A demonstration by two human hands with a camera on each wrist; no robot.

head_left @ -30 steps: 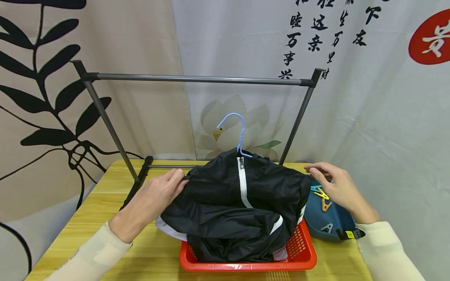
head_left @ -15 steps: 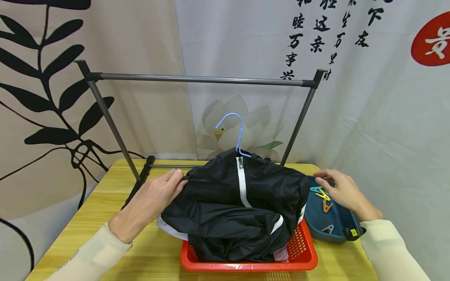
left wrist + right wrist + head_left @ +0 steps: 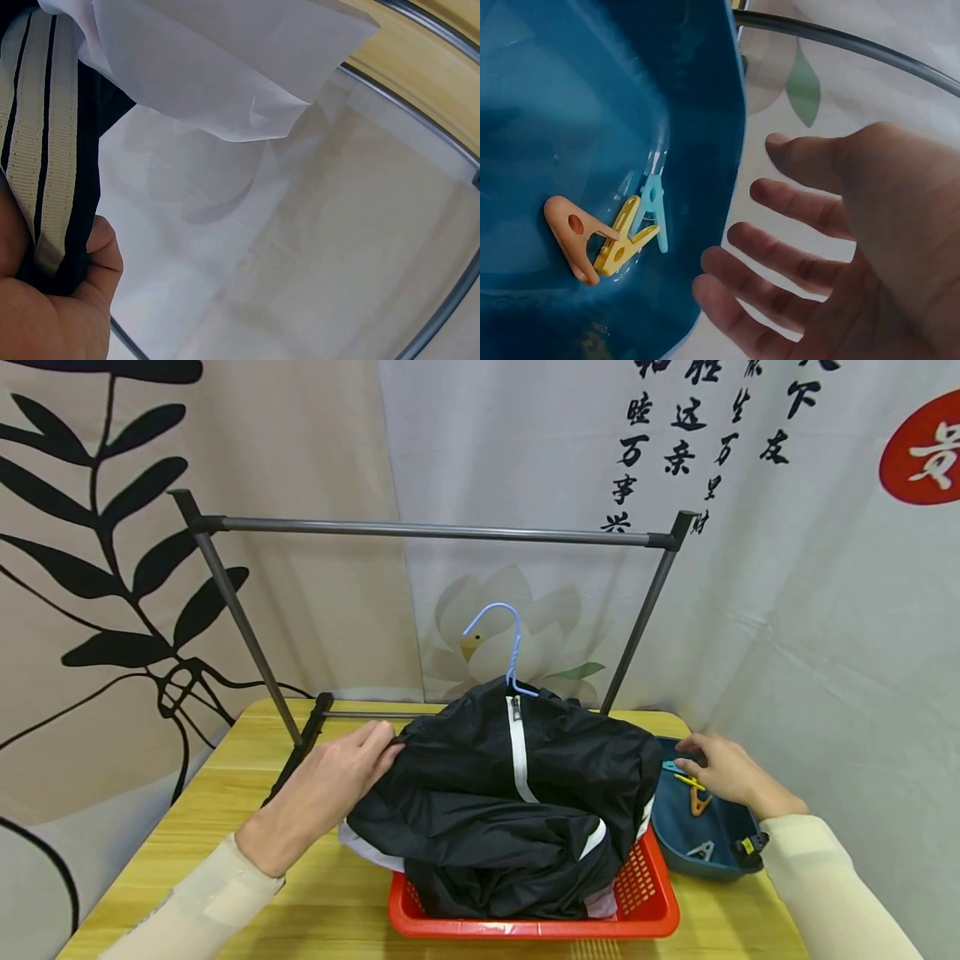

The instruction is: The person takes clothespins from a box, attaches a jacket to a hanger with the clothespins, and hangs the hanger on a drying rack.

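Your right hand (image 3: 731, 772) has dipped lower over the blue basin (image 3: 682, 853) in the last second, bringing the yellow clip (image 3: 690, 782) within easier reach, by the look of it; its fingers are loosely spread, grasping nothing; your left hand (image 3: 333, 787) still pinches the black jacket (image 3: 450, 777) by its edge; the jacket, hanger hook (image 3: 517, 647) rising from its collar, lies over the red basket (image 3: 540, 930)

Smooth cloth jkt (image 3: 457, 760), glossy plast. tub (image 3: 547, 112), smooth metal rack (image 3: 435, 529)
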